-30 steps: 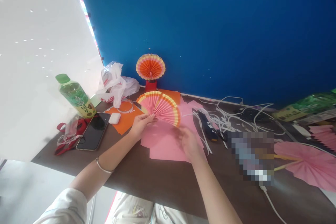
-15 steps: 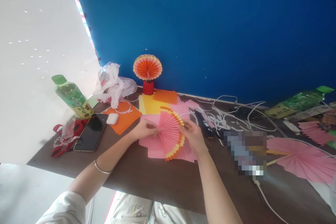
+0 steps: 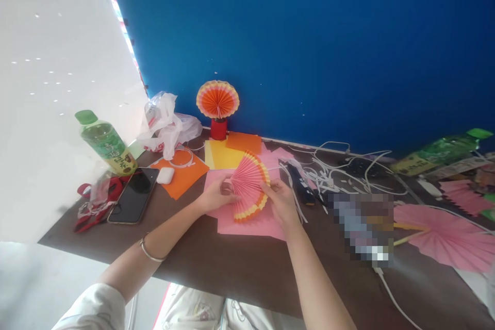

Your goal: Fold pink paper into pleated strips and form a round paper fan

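A pleated pink paper fan [image 3: 249, 183] with a yellow and orange rim is spread in a part circle above pink sheets [image 3: 240, 227]. My left hand [image 3: 218, 195] holds its gathered inner end, thumb below and fingers above. At the right rim my right hand [image 3: 281, 198] pinches the fan's edge. Behind, yellow paper [image 3: 220, 154] and an orange sheet [image 3: 247, 142] lie on the table. A finished round fan in orange, pink and yellow [image 3: 217, 100] stands upright on a red holder [image 3: 218, 129] by the blue wall.
To the left are a green-capped bottle [image 3: 106, 144], a phone [image 3: 135, 196], a white case [image 3: 165, 175], a red strap [image 3: 112, 191] and a plastic bag [image 3: 166, 124]. Tangled white cables [image 3: 325, 175], a larger pink fan [image 3: 448, 234] and a second bottle [image 3: 441, 150] are at right.
The fan's lower end has moved up and left, and its spread looks narrower. My left hand has shifted slightly, its thumb now lower on the pleats. My right hand still holds the rim.
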Tool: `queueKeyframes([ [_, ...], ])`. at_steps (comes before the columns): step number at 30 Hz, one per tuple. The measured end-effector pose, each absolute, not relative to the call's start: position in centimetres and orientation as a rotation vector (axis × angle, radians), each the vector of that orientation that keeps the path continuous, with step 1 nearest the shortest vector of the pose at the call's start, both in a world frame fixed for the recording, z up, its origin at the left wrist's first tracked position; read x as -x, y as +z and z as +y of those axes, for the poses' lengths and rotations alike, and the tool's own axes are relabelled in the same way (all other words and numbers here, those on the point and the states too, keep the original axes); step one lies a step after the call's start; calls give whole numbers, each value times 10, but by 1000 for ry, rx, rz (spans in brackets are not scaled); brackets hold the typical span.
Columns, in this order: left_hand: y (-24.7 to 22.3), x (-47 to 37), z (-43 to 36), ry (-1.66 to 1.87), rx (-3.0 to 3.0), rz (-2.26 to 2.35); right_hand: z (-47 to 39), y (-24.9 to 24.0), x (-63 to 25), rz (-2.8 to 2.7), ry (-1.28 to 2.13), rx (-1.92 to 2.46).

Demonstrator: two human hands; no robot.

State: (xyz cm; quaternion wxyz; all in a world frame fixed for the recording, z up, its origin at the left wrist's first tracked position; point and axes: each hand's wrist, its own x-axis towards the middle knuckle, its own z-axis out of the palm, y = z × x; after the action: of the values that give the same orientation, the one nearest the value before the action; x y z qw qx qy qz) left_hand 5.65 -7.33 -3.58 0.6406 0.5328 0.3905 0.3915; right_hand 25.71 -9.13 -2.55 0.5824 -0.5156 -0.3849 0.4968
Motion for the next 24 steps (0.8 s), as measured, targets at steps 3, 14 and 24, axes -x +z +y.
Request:
queueKeyframes([
  [3,-39,-54,-70,841,-1220,907,-90,-25,-261,-889,1152,1211],
  [14,-18,-42,-67,913,-1440,808,-85,-35,-278,-866,1043,1264],
  [24,-17,-31,-61,812,-1395,741,-85,-29,-278,-759,1199,1235],
])
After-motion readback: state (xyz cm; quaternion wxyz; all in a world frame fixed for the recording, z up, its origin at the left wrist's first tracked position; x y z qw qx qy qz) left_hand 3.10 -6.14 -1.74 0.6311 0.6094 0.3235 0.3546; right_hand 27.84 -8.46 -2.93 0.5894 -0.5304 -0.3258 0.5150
